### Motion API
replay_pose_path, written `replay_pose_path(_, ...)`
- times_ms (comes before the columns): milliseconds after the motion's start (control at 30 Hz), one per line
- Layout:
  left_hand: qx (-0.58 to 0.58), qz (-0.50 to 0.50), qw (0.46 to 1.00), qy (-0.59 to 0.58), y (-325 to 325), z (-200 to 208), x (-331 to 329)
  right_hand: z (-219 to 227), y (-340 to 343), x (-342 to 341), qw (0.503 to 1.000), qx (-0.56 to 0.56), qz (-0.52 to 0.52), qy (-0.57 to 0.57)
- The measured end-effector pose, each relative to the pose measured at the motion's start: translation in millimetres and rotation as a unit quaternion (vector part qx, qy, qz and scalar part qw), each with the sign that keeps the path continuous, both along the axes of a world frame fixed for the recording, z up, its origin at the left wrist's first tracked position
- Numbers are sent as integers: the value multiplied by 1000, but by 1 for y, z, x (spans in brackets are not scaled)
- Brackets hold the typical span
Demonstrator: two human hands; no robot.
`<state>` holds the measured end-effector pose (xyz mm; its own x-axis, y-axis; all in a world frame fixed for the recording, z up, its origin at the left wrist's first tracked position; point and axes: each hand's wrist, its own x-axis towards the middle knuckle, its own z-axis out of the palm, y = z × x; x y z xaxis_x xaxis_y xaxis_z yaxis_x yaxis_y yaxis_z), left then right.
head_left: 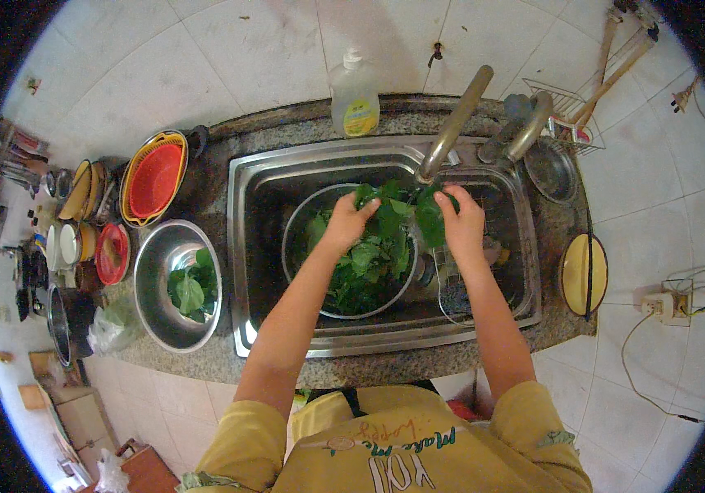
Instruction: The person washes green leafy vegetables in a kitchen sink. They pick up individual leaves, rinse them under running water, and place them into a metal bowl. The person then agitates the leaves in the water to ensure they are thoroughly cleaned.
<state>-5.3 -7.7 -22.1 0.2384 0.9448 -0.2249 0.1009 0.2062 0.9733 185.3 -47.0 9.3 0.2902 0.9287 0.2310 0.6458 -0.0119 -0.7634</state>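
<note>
Under the tap (pixel 455 123), my two hands hold green leafy vegetables above the sink (pixel 241 246). My left hand (pixel 351 220) is closed on a leafy sprig (pixel 390 217) over the round basin. My right hand (pixel 465 220) pinches a broad green leaf (pixel 429 222) just right of the basin's rim. In the sink's left part, that basin (pixel 287 253) contains many loose leaves (pixel 360 267). Left of the sink, a steel bowl (pixel 149 283) on the counter holds a smaller heap of leaves (pixel 193 292).
A soap bottle (pixel 355 99) stands behind the sink. A wire rack (pixel 455 308) sits in the sink's right part. Red and yellow baskets (pixel 155 181) and a plastic bag (pixel 112 329) crowd the left counter. A yellow oval item (pixel 576 275) lies at the right edge.
</note>
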Motion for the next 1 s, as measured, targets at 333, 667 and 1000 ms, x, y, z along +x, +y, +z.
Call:
replay_pose_path(333,139,-179,974,5,1,16,18,-23,4,-7,947,-98,188,240)
replay_pose_path(667,251,-18,968,8,-8,33,30,1,-2,-9,968,-84,157,178)
replay_pose_path(1000,-31,-4,972,-233,7,3,5,10,-5,-3,957,-62,180,218)
